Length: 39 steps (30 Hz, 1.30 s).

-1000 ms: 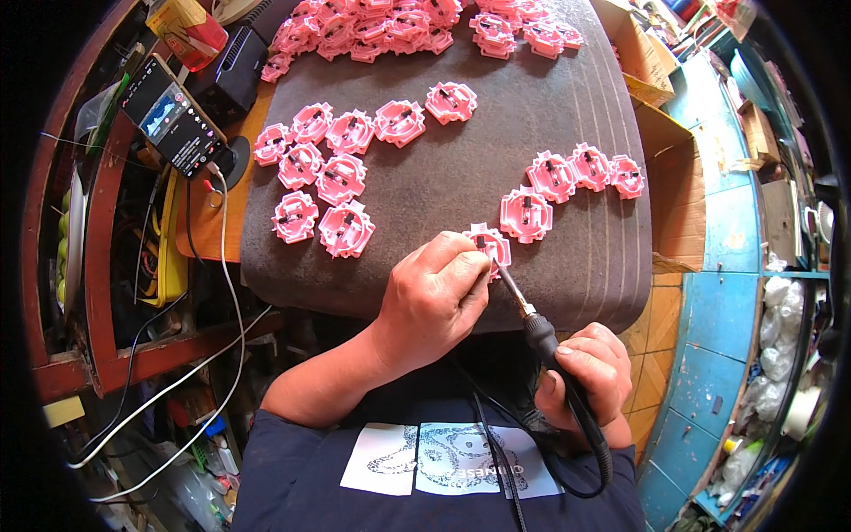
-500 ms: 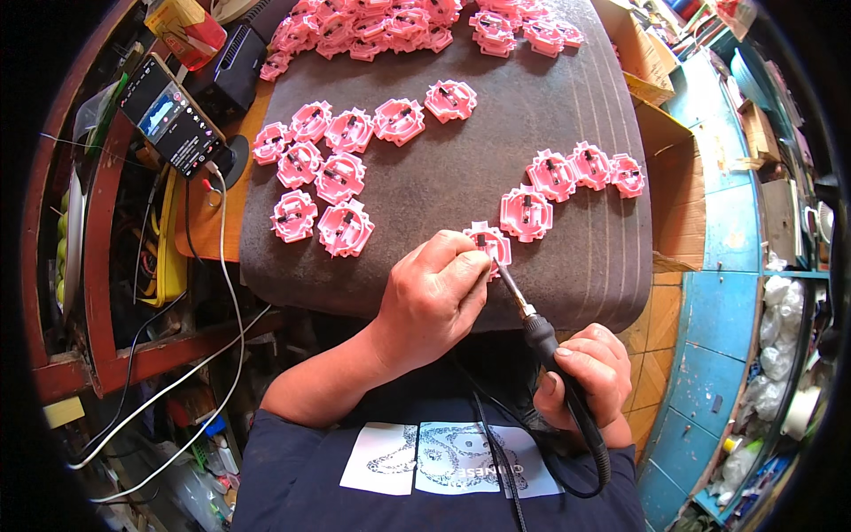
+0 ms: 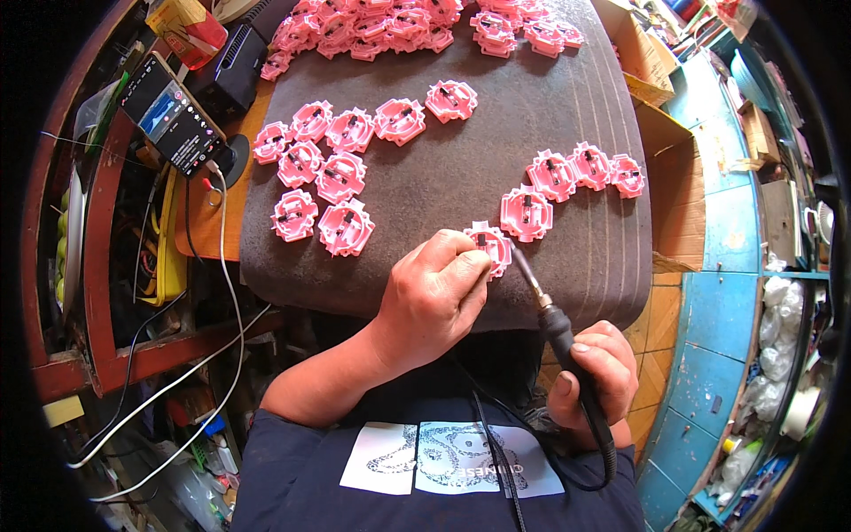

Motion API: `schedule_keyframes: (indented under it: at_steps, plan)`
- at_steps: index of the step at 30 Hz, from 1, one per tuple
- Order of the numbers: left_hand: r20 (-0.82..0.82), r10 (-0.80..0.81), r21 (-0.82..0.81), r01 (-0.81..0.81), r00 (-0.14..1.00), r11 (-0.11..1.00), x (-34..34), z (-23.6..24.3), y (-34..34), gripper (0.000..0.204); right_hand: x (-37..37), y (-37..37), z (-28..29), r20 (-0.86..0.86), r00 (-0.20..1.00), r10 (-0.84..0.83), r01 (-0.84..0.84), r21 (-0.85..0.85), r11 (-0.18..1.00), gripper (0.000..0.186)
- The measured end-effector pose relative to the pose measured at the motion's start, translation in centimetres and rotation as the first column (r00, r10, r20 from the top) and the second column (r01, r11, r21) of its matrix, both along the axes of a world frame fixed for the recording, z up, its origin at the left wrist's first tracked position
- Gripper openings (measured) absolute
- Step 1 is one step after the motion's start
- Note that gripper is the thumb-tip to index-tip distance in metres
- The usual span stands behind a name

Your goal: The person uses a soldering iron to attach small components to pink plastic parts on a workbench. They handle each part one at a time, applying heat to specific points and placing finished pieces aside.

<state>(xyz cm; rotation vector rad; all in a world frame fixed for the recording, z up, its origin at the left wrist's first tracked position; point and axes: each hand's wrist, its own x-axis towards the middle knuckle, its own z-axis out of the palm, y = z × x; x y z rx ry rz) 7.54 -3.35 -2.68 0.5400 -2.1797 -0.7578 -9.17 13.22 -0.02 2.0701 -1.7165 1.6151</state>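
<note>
My left hand (image 3: pixel 434 288) is closed in a pinch at the left edge of a round pink plastic part (image 3: pixel 499 254) with a small black piece in it, at the near side of the dark mat. The fingertips hide some of that part. In my right hand (image 3: pixel 596 377) is a soldering iron (image 3: pixel 557 330) with a black handle, its metal tip just right of the part and apart from it. Just beyond, another pink part (image 3: pixel 526 214) lies on the mat, with several more in a row to the right.
Several pink parts (image 3: pixel 340 177) lie at the mat's left, and a large pile (image 3: pixel 368 27) fills the far edge. A phone (image 3: pixel 173 115) stands at the left with a white cable (image 3: pixel 232 284). Cardboard boxes (image 3: pixel 669 191) flank the right side of the mat (image 3: pixel 417 177).
My right hand has moved slightly right and the soldering iron's tip has come away from the pink part. My left hand stays where it was. The phone's picture has changed.
</note>
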Motion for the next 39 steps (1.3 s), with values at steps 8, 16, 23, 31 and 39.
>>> schedule_keyframes:
  at_steps: [8, 16, 23, 31, 39]
  plan:
    - [0.001, -0.003, -0.005, 0.003, 1.000, 1.000, -0.2, 0.0, 0.0, 0.020, 0.5, -1.7, -1.5, 0.102, 0.992, -0.068, 0.077, -0.088, 0.993, 0.032]
    - [0.010, -0.007, 0.004, 0.007, 1.000, 1.000, -0.1, 0.2, 0.0, 0.020, 0.1, -4.8, -3.7, 0.065, 0.998, -0.005, 0.009, -0.066, 0.998, 0.031]
    - [0.015, -0.004, 0.008, 0.004, 1.000, 1.000, -0.1, 0.3, 0.1, 0.020, 0.4, -5.4, -3.8, 0.067, 0.998, -0.022, 0.025, -0.041, 0.999, 0.035]
    - [0.007, -0.009, 0.002, 0.009, 1.000, 1.000, -0.1, 0.2, 0.0, 0.020, 0.2, -5.5, -4.1, 0.024, 0.999, -0.044, 0.045, -0.046, 0.998, 0.043]
    - [0.001, -0.011, 0.001, 0.011, 1.000, 1.000, -0.1, 0.1, 0.0, 0.021, -0.1, -6.5, -4.1, -0.040, 0.998, -0.050, 0.047, -0.070, 0.996, 0.059]
